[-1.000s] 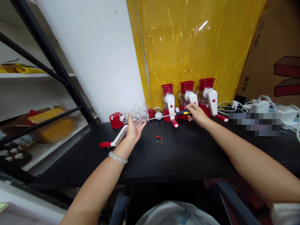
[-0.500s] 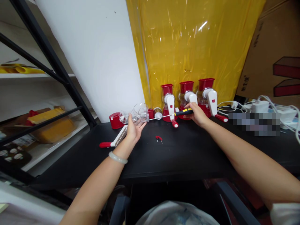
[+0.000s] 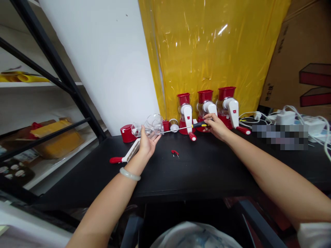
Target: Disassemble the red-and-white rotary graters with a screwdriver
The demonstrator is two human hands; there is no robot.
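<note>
My left hand (image 3: 148,143) grips a clear plastic grater body (image 3: 154,124), tilted on its side above the table. Fingers of my right hand (image 3: 216,126) close around the black and yellow handle of a screwdriver (image 3: 199,124). Its long shaft points left, and the tip meets the right end of the clear body; the exact contact point is too small to make out. Below my left hand lies a white crank with a red handle (image 3: 116,160). A small red part (image 3: 175,152) with tiny screws beside it rests on the table between my hands.
Behind my hands stand three assembled red and white rotary graters (image 3: 186,112). A red base (image 3: 127,133) and a metal grating drum (image 3: 174,124) sit at the back of the black table (image 3: 196,172). White chargers and cables (image 3: 287,117) lie at the right; a shelf rack (image 3: 85,117) stands left.
The screwdriver handle has turned in my right hand, and those fingers have shifted slightly on it. My left hand and the clear body stay nearly still.
</note>
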